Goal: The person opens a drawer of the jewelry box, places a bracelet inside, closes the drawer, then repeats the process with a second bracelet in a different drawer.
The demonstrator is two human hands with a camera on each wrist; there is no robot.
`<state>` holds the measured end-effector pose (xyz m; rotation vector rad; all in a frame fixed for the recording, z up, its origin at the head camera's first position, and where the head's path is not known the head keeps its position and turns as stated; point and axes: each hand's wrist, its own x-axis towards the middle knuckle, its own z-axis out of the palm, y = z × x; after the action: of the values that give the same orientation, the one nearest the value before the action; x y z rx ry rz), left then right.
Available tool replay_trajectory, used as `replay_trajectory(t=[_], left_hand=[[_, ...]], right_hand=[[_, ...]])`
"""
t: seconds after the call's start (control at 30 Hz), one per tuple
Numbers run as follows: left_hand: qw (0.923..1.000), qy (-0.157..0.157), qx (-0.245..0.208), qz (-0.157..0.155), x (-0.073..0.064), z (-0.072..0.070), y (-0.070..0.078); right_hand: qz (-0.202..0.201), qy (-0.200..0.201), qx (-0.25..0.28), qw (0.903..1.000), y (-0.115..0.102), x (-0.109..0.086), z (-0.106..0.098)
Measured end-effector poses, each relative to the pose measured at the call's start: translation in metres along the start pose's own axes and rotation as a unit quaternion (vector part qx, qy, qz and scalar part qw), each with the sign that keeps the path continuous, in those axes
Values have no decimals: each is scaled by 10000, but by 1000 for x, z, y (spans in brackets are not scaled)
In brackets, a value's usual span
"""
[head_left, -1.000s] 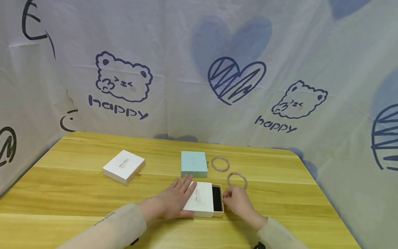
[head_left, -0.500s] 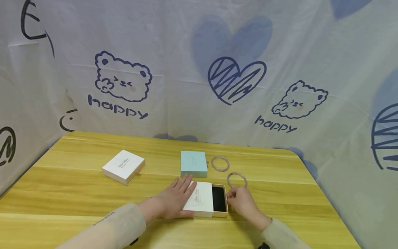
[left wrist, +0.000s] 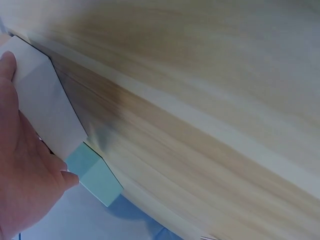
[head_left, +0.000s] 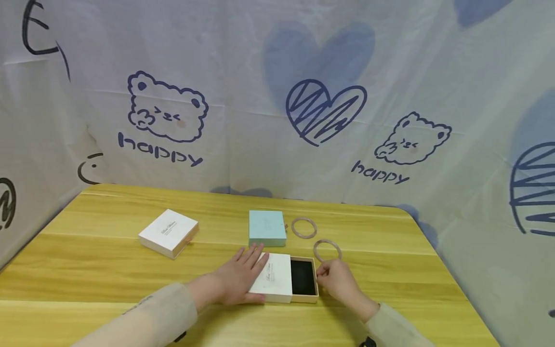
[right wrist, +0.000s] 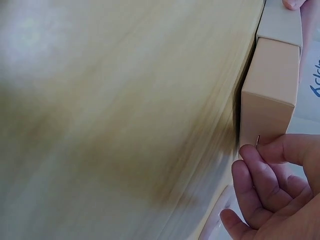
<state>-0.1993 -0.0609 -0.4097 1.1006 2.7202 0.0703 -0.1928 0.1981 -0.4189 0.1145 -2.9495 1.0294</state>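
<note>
A white slide-out gift box (head_left: 277, 278) with small printed lettering lies on the table. Its tan inner drawer (right wrist: 272, 70) is pulled partway out to the right, showing a black lining (head_left: 303, 278). My left hand (head_left: 240, 277) rests flat on the sleeve's left part, fingers straight and spread, with the thumb (left wrist: 7, 65) against the front side. At the drawer's right end, my right hand (head_left: 338, 279) pinches a small pull tab (right wrist: 258, 140) between thumb and forefinger; the tab is mostly hidden by the fingertips. The other right fingers are curled.
A mint-green box (head_left: 266, 227) sits just behind the white one. Two pinkish bangles, a far one (head_left: 304, 228) and a nearer one (head_left: 327, 250), lie to its right. Another white box (head_left: 169, 233) stands at the left. A printed cloth (head_left: 251, 140) hangs behind the wooden table (head_left: 390, 270).
The right hand has moved to the right, drawing the drawer further out so more black lining shows. The left hand keeps its place on the sleeve. The head view has shifted slightly.
</note>
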Motion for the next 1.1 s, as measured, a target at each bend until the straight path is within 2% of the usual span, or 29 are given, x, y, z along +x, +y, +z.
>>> replay_trajectory(t=[0.3,0.53,0.63,0.77,0.9,1.1], left_hand=[[10000,98,12,10,-5,3,-6],[10000,34,-48,-35,-6,2,-5],[9999,37,-83,-59,-7,2,-5],[9999,32,-104,-80,-8,1,-5],[9999,27,-130,-56,-7,2,-6],[9999,46,-115,-66,-7,3,-6]], right_hand=[[-82,40,3,10000,-1,0,1],[-49,-58,-78,9999,3,5,-4],[-375,207,-469,9980,9,12,-8],[-803,385,-1429,9857,20,22,-10],[-760,43,-1909,9787,30,29,-10],[-592,-354,-1986,9777,40,38,-7]])
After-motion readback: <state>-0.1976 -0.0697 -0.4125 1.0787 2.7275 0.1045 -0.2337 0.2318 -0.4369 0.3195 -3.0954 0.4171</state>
